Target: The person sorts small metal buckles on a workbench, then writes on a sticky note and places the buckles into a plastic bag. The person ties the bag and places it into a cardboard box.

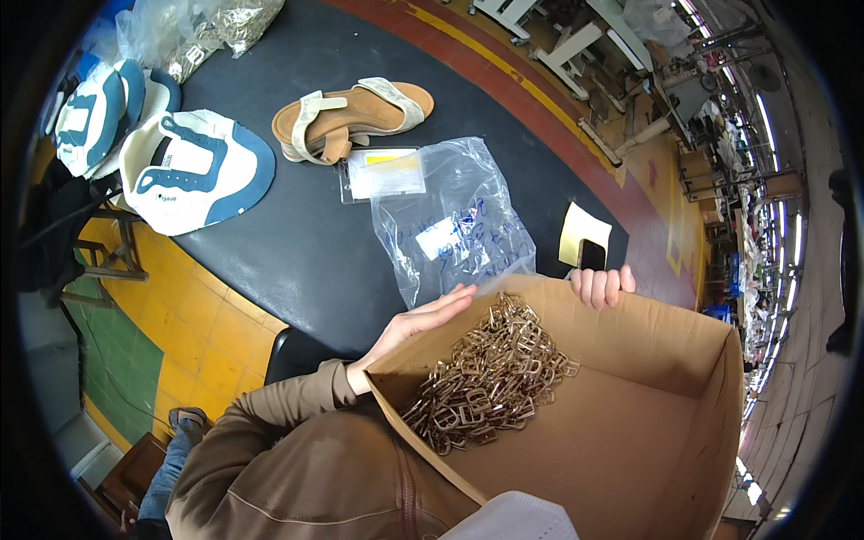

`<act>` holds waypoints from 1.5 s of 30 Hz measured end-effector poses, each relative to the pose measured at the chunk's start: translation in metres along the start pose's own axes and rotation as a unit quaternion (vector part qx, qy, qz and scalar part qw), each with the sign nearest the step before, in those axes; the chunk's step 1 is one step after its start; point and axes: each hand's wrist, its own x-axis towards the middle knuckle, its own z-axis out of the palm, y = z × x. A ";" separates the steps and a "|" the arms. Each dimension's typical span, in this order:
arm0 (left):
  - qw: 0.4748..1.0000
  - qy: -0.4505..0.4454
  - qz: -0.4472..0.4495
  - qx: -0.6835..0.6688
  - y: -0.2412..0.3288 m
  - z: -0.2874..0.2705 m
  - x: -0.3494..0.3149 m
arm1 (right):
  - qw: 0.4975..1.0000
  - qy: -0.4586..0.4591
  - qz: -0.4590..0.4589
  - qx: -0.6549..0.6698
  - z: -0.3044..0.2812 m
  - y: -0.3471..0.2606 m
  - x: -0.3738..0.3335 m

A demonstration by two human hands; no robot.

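Observation:
A cardboard box [630,432] sits close against my body, tilted, with a heap of small metal buckles [490,373] piled in its left part. Along the outside of its left far wall lies my left hand [418,326], fingers stretched out and flat. The fingers of my right hand [603,287] curl over the far rim and grip it; the rest of that hand is hidden. Just beyond the box, a clear plastic bag [454,229] with blue handwriting lies on the dark table [297,261].
A sandal [355,117] and a card in a clear sleeve [387,175] lie behind the bag. White and blue shoe uppers [198,171] stand at left, bagged metal parts [216,31] behind them. At right are a phone [591,256] and a yellow paper [583,229]. Another person's leg [166,468] shows lower left.

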 end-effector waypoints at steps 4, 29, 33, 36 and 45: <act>1.000 0.008 0.002 -0.014 0.004 -0.001 0.002 | 0.997 -0.005 0.071 -0.025 -0.008 -0.011 0.016; 0.998 0.026 0.035 -0.045 0.019 -0.024 0.005 | 0.983 -0.052 0.175 0.010 -0.028 0.010 0.079; 0.998 0.017 0.058 -0.020 0.019 -0.027 0.009 | 0.982 -0.033 0.184 0.006 -0.025 0.007 0.087; 0.997 0.016 0.074 -0.016 0.021 -0.029 0.014 | 0.979 -0.031 0.198 0.018 -0.027 0.005 0.096; 0.996 0.029 0.087 0.021 0.020 -0.034 0.021 | 0.976 -0.035 0.216 0.006 -0.036 0.008 0.112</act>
